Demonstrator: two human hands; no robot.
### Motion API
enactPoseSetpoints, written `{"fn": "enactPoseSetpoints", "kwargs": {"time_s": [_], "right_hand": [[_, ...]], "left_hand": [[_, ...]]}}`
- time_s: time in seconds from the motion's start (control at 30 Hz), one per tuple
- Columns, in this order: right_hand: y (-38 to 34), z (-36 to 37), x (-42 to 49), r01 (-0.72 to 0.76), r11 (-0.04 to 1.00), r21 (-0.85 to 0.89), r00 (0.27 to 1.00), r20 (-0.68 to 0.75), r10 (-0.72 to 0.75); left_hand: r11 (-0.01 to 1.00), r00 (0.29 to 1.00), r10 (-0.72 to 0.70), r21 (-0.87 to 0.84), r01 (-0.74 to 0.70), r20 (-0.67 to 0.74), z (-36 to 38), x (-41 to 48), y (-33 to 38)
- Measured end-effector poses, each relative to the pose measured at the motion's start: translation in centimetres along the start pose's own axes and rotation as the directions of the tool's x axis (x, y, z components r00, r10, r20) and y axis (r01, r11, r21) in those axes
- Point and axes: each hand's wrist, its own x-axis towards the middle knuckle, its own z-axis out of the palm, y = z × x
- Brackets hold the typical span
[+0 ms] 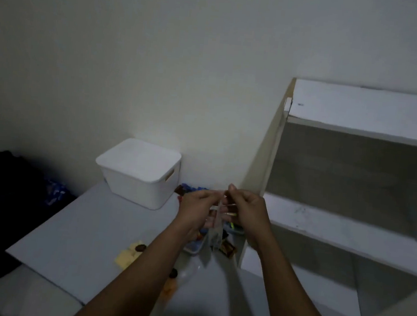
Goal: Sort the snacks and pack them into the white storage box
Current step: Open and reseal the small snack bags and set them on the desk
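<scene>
Clear thin plastic bag [214, 235] hangs limp, its top pinched by fingers of the left hand [197, 207] and right hand [248, 210]. Contents blurred.

A white box [139, 174] with rounded corners, its lid on and a slot handle in one side, stands upright at the far end of a table [81, 222]. Wrapped snacks [189, 189] in blue and brown lie heaped just right of it, and pale yellow pieces [126, 254] lie nearer the front. A clear packet [214, 232] hangs above the table, its top pinched between the left hand [197, 207] and the right hand [247, 210].
</scene>
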Motion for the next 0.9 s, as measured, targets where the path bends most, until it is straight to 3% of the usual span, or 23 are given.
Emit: {"fn": "enactPoseSetpoints", "kwargs": {"time_s": [0.23, 0.53, 0.73, 0.9], "right_hand": [[3.4, -0.9, -0.2, -0.144, 0.982, -0.126, 0.99, -0.015, 0.143], [4.2, -1.0, -0.7, -0.131, 0.966, -0.223, 0.991, -0.019, 0.13], [3.8, -0.8, -1.1, -0.095, 0.949, -0.301, 0.99, 0.071, 0.122], [3.9, -0.5, -0.7, -0.086, 0.958, -0.274, 0.996, -0.029, 0.081]], "left_hand": [[0.992, 0.997, -0.06, 0.117, 0.053, 0.052, -1.0, -0.1, -3.3], [0.96, 0.997, 0.061, 0.269, -0.071, 0.045, -1.0, 0.1, -4.7], [0.943, 0.993, 0.116, 0.317, -0.103, -0.024, -0.8, 0.3, -5.0], [0.924, 0.99, 0.132, 0.355, -0.141, 0.048, -1.4, 0.4, -5.0]]}}
